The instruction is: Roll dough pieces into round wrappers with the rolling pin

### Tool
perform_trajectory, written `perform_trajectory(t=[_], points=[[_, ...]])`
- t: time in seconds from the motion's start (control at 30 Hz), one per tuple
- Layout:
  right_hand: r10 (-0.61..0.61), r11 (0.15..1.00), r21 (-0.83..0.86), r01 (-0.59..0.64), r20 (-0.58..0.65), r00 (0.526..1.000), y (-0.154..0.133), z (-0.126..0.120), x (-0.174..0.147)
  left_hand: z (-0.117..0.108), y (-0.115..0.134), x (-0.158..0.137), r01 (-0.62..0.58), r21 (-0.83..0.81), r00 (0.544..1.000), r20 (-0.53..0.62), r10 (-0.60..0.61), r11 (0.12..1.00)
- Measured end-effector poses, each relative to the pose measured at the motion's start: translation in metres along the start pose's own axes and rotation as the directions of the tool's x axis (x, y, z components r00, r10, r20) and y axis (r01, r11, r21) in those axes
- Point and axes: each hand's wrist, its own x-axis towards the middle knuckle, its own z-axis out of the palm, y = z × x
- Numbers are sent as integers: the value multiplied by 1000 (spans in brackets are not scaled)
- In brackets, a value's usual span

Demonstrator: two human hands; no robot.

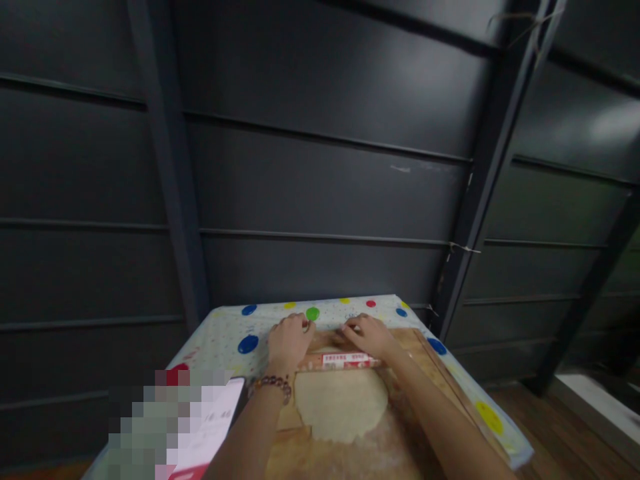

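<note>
A pale, flattened sheet of dough (340,403) lies on a wooden board (350,460). Across its far part runs a wooden rolling pin (307,362) with a red and white label facing up. My left hand (291,339), with a beaded bracelet at the wrist, is over the pin's left end, fingers curled. Over the right end is my right hand (369,335), its fingers bent inward toward the left. Both hands cover the ends of the pin, so exact finger contact is partly hidden. A little dough shows beyond the pin, between the hands.
A white tablecloth (225,333) with coloured dots covers the table under the board. At the left, a phone (213,413) with a lit screen lies beside my left forearm, partly pixelated. A dark panelled wall (320,187) rises behind the table. Wooden floor (550,433) shows at right.
</note>
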Motion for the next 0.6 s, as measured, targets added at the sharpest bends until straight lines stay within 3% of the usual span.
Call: perform_trajectory(t=[0.6], points=[[-33, 999, 39, 32, 20, 999, 11, 9, 15, 1, 0, 20, -38, 33, 998, 49, 36, 999]])
